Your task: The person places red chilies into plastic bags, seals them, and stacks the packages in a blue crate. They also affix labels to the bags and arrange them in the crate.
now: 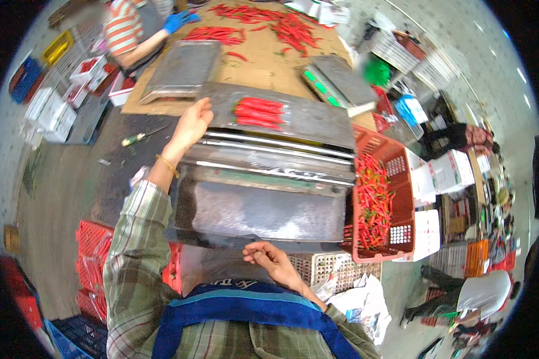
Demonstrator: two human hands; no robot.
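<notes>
A pack of red chili peppers [259, 113] in clear film lies on the grey upper plate [323, 123] of a film-wrapping machine. My left hand [193, 120], fingers curled, is beside that plate's left end; whether it grips anything is hidden. Below the plate run shiny metal bars and clear film [278, 164]. Nearer to me is the machine's smooth, reflective front plate [269, 211]. Just off its front edge, my right hand [274, 262] hovers before my apron with fingers loosely bent and apart, nothing visible in it.
A reddish-brown crate [384, 253] of loose chilies adjoins the machine's right side. A green-handled knife [134, 139] lies left. Across the cardboard-covered table [260, 67] are chili piles [292, 31] and two more wrapping machines [182, 67]. A co-worker's blue-gloved hand [179, 21] is at the far left.
</notes>
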